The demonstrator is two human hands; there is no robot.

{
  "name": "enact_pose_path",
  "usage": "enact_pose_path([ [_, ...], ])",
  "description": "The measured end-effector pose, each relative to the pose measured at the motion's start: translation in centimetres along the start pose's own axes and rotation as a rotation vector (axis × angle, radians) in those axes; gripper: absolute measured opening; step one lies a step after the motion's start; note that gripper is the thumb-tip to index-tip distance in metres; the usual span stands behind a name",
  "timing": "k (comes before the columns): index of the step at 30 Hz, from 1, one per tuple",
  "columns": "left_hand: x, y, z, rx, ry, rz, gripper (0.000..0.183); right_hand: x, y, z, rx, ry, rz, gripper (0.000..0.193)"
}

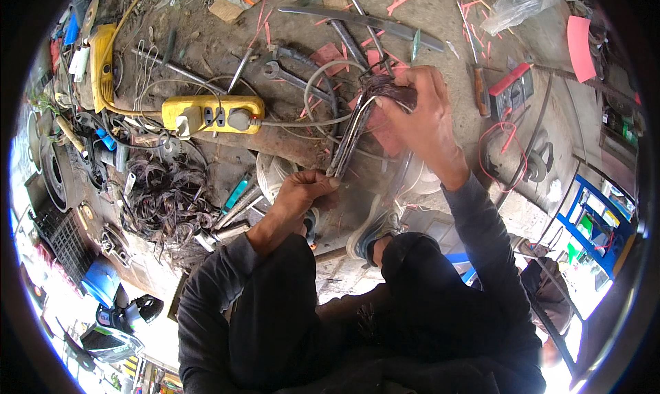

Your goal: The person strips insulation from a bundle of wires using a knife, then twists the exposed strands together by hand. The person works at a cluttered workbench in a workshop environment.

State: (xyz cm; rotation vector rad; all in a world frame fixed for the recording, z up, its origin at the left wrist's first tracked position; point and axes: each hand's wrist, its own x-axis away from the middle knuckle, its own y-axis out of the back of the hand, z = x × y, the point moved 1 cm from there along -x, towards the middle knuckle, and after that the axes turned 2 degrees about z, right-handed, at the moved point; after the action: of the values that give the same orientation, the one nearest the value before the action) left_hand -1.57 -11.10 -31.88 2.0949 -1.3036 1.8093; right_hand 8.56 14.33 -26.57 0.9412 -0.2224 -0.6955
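Between my two hands runs a bent bundle of dark brown wire (353, 141), its strands shiny along the sides. My left hand (302, 198) pinches the lower end between thumb and fingers. At the upper bend, my right hand (426, 119) closes around the bundle, thumb pressed on it. Just beyond lies a combination wrench (295, 79) among loose grey cable and pink paper strips. Farther left of my hands sits a yellow power strip (213, 114) with plugs in it.
A tangled heap of dark wire (168, 195) lies at left. A multimeter (512, 92) with a red lead and a wooden-handled tool (480, 92) lie at right. A long flat metal bar (364, 26) is at the far side. A blue metal frame (595, 222) stands farther right.
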Motion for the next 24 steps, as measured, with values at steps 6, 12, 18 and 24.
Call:
enact_pose_path([
  [6,0.0,-0.2,0.0,0.036,-0.020,0.023,0.019,-0.2,0.0,-0.4,-0.089,-0.001,-0.005,0.040],
  [12,0.0,-0.4,0.0,0.057,-0.015,0.004,0.018,-0.1,-0.4,-0.2,-0.207,-0.108,-0.015,0.036],
  [18,-0.1,-0.3,-0.3,-0.011,-0.005,-0.005,0.019,-0.4,-0.5,-0.6,-0.252,-0.138,0.020,0.037],
  [24,0.7,-0.4,-2.0,-0.400,-0.066,-0.059,0.022,-0.4,-0.6,-0.9,-0.260,-0.121,0.019,0.037],
])
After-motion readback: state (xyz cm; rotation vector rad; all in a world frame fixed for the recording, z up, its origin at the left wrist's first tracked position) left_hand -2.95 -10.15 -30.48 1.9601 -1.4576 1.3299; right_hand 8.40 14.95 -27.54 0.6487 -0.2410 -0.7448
